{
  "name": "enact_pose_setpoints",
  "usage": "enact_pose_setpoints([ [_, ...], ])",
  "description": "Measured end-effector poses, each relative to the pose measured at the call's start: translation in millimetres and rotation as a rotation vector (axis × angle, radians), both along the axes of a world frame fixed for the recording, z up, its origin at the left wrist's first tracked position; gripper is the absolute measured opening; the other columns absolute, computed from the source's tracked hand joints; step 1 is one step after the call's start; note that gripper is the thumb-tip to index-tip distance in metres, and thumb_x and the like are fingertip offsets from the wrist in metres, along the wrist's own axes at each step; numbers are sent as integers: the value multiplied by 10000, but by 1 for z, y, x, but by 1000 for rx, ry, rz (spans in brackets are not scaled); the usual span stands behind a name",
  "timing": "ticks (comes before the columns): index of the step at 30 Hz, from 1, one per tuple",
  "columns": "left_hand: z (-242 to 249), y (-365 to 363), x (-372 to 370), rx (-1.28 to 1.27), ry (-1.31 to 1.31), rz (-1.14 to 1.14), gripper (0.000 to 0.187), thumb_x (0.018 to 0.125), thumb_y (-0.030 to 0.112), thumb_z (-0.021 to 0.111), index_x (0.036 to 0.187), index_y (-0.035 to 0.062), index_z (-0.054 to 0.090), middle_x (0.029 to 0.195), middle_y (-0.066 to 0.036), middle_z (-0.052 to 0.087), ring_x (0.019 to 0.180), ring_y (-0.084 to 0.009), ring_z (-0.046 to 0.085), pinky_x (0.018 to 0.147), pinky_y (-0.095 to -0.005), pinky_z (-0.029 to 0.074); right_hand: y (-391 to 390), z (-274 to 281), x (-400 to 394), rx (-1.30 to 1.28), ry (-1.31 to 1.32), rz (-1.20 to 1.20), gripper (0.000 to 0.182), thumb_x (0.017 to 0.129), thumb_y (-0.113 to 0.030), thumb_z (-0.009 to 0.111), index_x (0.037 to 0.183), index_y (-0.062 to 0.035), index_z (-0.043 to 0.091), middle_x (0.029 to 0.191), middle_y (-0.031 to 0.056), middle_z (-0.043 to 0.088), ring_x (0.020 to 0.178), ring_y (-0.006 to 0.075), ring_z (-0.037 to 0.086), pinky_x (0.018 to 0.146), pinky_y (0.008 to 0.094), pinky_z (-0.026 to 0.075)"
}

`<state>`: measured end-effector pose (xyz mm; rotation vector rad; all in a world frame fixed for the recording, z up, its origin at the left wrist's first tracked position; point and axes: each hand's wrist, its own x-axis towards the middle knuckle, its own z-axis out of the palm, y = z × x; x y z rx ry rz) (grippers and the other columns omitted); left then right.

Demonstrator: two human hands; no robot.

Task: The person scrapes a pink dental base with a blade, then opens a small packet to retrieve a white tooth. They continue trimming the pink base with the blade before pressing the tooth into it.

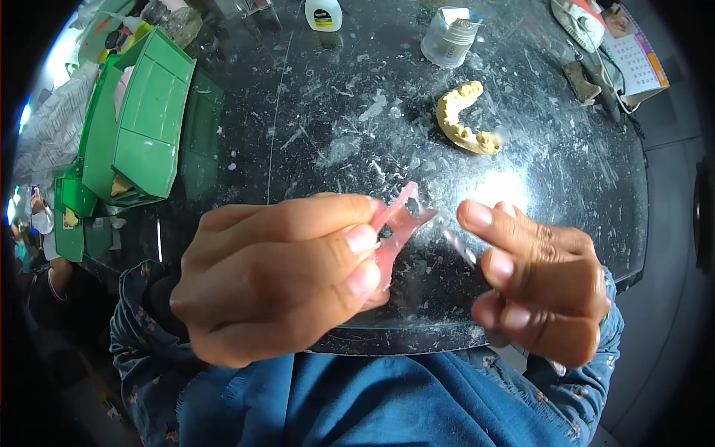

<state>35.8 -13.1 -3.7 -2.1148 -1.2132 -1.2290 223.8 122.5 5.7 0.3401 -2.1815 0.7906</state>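
My left hand (275, 276) is closed, pinching a pink denture base (400, 229) between its thumb and fingers. The piece is thin and curved, with notched gaps along its upper part; my fingers hide its lower left side. Just right of it, my right hand (547, 279) is closed around a slim metal hand tool (462, 247). Its blurred shiny end points up and left toward the denture base, a short space away. What kind of tip it has, I cannot make out. Beyond my hands, a yellow dental cast (456, 123) shaped like a horseshoe lies on the dark worktable (335, 112).
Green plastic bins (153, 112) stand at the left edge. At the back are a small white bottle (323, 15) and a clear plastic cup (450, 39). A desk calendar (639, 63) and cable occupy the far right corner. White residue and scraps mark the tabletop.
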Motion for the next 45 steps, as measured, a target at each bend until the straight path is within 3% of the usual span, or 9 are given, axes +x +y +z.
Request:
enact_pose_setpoints([
  [4,0,3,-4,33,58,-47,282,696,-60,704,890,-6,507,900,-104,531,691,-236,641,510,-271,597,-1,13,1,116,-103,35,344,694,34,740,899,-44,475,896,156,601,933,414,646,787,481,567],
  [8,-2,3,-4,31,46,-64,297,681,-50,732,889,-4,524,915,-97,532,744,-256,648,541,-295,611,-5,-3,-6,28,23,67,313,704,31,740,867,-43,483,875,150,605,927,411,649,774,462,577],
  [20,1,-8,-5,-83,87,-83,335,695,31,778,917,-2,529,932,-99,537,821,-275,649,585,-326,621,-10,0,-5,-92,-55,-22,283,693,80,723,829,-37,503,810,151,619,887,382,670,784,452,570],
  [27,3,-5,-5,-9,76,-29,295,702,-39,661,928,5,476,917,-102,515,754,-251,645,527,-293,597,2,5,-5,-107,-178,-115,277,714,70,711,859,-55,511,719,99,621,863,331,687,806,445,565],
  [30,4,-1,-8,54,134,-12,268,707,-36,623,916,6,462,903,-95,495,707,-239,638,514,-286,593,0,6,-5,-203,-119,-139,268,772,14,688,933,-64,489,751,105,634,888,316,683,812,443,560],
  [33,2,0,-6,100,86,-53,263,683,-43,652,880,-6,482,899,-107,514,711,-249,642,539,-301,606,15,6,-4,-130,-155,-101,235,917,-174,556,1062,-17,456,909,179,669,932,320,671,797,398,560],
  [37,-5,3,0,180,-80,-121,262,616,-74,771,766,-53,557,880,-143,585,759,-295,656,610,-359,635,12,13,-4,-258,-328,-86,309,964,-275,446,1005,25,508,952,228,669,951,351,659,823,406,546],
  [41,0,-3,2,34,-150,-129,253,644,-35,774,799,-56,575,858,-143,603,788,-317,669,622,-359,629,7,6,-12,-410,-233,33,209,769,-108,723,842,-19,548,889,207,674,932,325,670,828,437,551],
  [45,5,-7,3,-108,-184,-108,302,652,-8,789,871,-40,583,893,-141,604,828,-315,673,630,-337,617,6,2,-15,-443,-169,47,311,701,44,763,705,-50,467,857,199,672,881,309,687,787,417,570],
])
